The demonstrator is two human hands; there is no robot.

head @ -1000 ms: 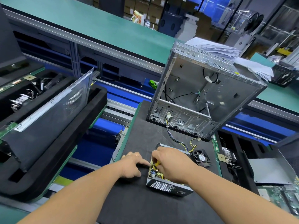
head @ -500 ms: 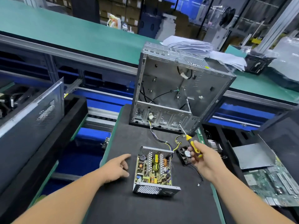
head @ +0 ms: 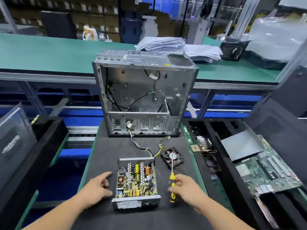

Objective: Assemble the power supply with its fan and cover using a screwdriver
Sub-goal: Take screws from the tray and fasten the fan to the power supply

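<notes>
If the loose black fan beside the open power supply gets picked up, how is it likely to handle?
The fan is probably light and stiff: a small square plastic frame lying flat on the mat, so unlikely to roll or tip. Its thin wires look floppy and may trail or snag. The exposed blades seem the fragile part, and the screwdriver shaft lies across it.

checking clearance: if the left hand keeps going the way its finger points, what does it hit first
Probably the power supply: the left hand points up-right toward its far-left corner. Depth is unclear; it may pass just beyond.
</notes>
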